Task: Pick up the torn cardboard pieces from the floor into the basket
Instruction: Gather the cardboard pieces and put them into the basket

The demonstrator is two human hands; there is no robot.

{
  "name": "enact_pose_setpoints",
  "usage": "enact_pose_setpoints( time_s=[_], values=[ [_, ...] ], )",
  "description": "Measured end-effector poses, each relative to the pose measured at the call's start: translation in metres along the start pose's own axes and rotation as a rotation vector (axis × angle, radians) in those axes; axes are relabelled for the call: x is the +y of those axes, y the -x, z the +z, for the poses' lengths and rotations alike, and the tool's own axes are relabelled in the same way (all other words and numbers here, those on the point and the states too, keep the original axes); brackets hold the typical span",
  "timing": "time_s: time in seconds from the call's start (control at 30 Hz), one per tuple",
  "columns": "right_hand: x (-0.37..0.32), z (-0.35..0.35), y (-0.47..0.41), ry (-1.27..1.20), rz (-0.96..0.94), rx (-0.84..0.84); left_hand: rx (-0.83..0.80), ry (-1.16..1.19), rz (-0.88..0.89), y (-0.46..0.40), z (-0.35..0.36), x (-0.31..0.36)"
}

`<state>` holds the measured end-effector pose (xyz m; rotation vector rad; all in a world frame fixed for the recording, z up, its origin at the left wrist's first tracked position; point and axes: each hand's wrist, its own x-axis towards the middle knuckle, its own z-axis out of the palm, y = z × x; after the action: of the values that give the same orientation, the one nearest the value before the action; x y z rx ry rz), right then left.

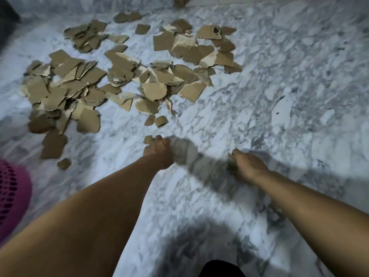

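Several torn brown cardboard pieces [119, 76] lie scattered in a wide heap on the marble floor, across the upper left and middle of the view. My left hand [159, 151] is low over the floor, fingers closed on a small cardboard piece [148, 139] at the heap's near edge. My right hand [246, 164] is further right, closed on another small cardboard scrap [231, 162] that shows at its fingers. A pink mesh basket [12, 194] stands at the left edge, only partly in view.
The floor [279, 96] is white and grey marble. A wooden furniture leg [178, 2] stands at the top. A dark object [8, 15] fills the top left corner. Two small scraps [157, 120] lie just beyond my left hand.
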<state>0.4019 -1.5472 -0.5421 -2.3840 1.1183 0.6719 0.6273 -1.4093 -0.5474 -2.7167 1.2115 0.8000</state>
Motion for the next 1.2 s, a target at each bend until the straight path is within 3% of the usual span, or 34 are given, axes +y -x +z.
enact_pose_setpoints(
  time_s=[0.13,0.37,0.6,0.77,0.87,0.9,1.0,1.2],
  values=[
    [-0.035,-0.028,-0.039,0.009,-0.122,0.06,0.141,0.005,-0.059,-0.023,-0.003,-0.019],
    [-0.102,-0.063,-0.111,-0.016,-0.291,0.168,0.245,0.069,-0.166,-0.054,-0.014,-0.054],
    [-0.185,-0.09,-0.175,0.115,-0.373,0.209,0.258,0.193,-0.484,-0.06,-0.042,-0.135],
    [-0.228,-0.105,-0.209,0.157,-0.412,0.125,0.341,0.482,-0.673,-0.05,-0.063,-0.203],
    [-0.246,-0.107,-0.221,0.148,-0.406,0.088,0.302,0.509,-0.811,-0.046,-0.065,-0.232],
    [-0.253,-0.106,-0.224,0.153,-0.405,0.062,0.292,0.535,-0.824,-0.047,-0.064,-0.241],
    [-0.268,-0.099,-0.234,0.141,-0.392,0.022,0.275,0.586,-0.559,-0.047,-0.065,-0.247],
    [-0.294,-0.081,-0.224,0.105,-0.486,0.153,0.294,0.562,-0.651,-0.061,-0.057,-0.262]
  ],
)
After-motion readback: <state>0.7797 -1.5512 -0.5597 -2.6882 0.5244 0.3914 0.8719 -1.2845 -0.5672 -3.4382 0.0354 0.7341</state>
